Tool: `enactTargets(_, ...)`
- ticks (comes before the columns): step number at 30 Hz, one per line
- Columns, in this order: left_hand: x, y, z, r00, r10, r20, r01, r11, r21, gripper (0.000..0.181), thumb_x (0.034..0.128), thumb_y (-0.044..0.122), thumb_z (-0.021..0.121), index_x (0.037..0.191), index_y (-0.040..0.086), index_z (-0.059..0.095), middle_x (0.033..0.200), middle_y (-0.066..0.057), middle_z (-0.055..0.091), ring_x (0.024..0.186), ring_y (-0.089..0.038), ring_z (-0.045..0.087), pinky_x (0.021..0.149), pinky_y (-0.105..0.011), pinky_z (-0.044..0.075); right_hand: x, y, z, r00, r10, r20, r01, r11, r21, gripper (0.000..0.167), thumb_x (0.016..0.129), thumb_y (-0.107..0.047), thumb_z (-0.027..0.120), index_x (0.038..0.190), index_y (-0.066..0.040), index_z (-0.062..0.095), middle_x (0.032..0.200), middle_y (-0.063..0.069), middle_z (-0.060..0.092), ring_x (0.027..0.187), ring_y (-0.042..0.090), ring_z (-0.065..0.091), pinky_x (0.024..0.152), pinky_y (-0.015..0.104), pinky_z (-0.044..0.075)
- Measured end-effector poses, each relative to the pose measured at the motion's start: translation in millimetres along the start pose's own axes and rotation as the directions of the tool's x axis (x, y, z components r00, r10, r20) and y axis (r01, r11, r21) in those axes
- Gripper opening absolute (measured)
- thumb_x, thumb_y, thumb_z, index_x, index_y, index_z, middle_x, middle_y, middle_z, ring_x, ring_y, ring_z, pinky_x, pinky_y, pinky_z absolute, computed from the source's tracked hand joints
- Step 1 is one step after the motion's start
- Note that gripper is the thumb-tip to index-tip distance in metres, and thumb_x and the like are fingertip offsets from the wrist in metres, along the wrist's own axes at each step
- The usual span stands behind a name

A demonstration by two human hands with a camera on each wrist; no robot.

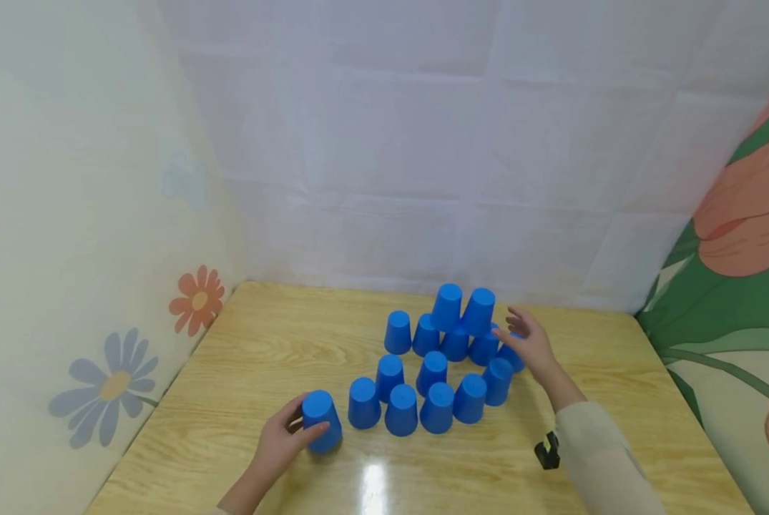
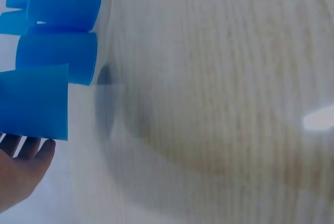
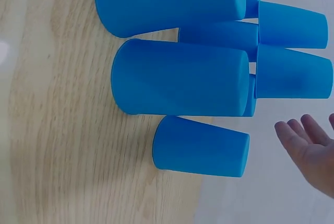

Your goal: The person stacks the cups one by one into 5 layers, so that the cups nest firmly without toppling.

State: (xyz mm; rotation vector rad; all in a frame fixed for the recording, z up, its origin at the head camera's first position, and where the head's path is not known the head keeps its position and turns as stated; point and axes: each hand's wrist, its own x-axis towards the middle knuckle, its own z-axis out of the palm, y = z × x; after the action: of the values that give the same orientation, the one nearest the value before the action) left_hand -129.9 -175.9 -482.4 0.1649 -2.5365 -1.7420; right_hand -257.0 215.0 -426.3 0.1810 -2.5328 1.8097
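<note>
In the head view the left hand (image 1: 281, 440) grips an upside-down blue cup (image 1: 322, 422) at the left end of the cups; the left wrist view shows its fingers (image 2: 44, 153) against that cup (image 2: 36, 101). The right hand (image 1: 529, 343), fingers spread and holding nothing, is just right of two raised cups (image 1: 478, 312) that stand on the back row. In the right wrist view this hand (image 3: 313, 148) is apart from the upper cup (image 3: 295, 72). Several more upside-down cups (image 1: 438, 408) stand in front of the back row.
A small black object (image 1: 547, 451) with a yellow mark lies on the wooden table (image 1: 229, 400), near the right sleeve (image 1: 599, 443). A white cloth (image 1: 384, 179) hangs behind the table. Flower-patterned walls (image 1: 745, 286) stand at both sides.
</note>
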Motion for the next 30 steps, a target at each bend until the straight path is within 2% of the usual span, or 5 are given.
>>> enactTargets(6,10.1,2.8,-8.4,1.000,0.017,-0.014,-0.017,1.000,0.025,0.057,0.0707,0.024,0.071,0.119,0.003,0.048,0.117,-0.017,0.049,0.107,-0.032,0.045,0.084,-0.042,0.041,-11.0,3.1,-3.3,1.000,-0.014,-0.019,0.014,1.000,0.005,0.059,0.081,-0.017,0.060,0.130,-0.001,0.032,0.126,0.025,0.037,0.115,0.037,0.034,0.092,0.049,0.029)
enactTargets(15,32.0,11.5,-16.1,0.999,0.037,-0.013,-0.036,0.999,0.029,0.061,0.0728,0.031,0.068,0.123,0.005,0.045,0.122,-0.016,0.045,0.113,-0.032,0.040,0.085,-0.043,0.040,-26.1,10.0,-4.8,1.000,0.000,-0.026,-0.001,1.000,-0.013,0.060,0.080,-0.023,0.062,0.128,-0.001,0.034,0.124,0.025,0.039,0.114,0.035,0.036,0.091,0.049,0.032)
enactTargets(22,53.4,20.5,-15.3,0.996,0.085,-0.027,-0.085,0.996,0.004,0.061,0.0727,0.033,0.068,0.121,0.005,0.046,0.120,-0.016,0.047,0.111,-0.031,0.042,0.085,-0.044,0.040,-35.3,21.9,-2.6,0.997,-0.006,-0.072,0.006,1.000,0.011,0.057,0.080,-0.019,0.063,0.126,0.002,0.037,0.123,0.023,0.042,0.111,0.034,0.039,0.089,0.044,0.036)
enactTargets(30,75.8,34.1,-11.1,0.995,0.096,-0.020,-0.096,0.995,0.011,0.062,0.0721,0.036,0.068,0.122,0.006,0.046,0.120,-0.015,0.048,0.110,-0.029,0.042,0.086,-0.042,0.039,-45.8,30.2,2.5,0.992,0.031,-0.121,-0.025,0.998,0.055,0.055,0.080,-0.022,0.062,0.124,0.001,0.039,0.123,0.023,0.042,0.113,0.032,0.038,0.090,0.042,0.036)
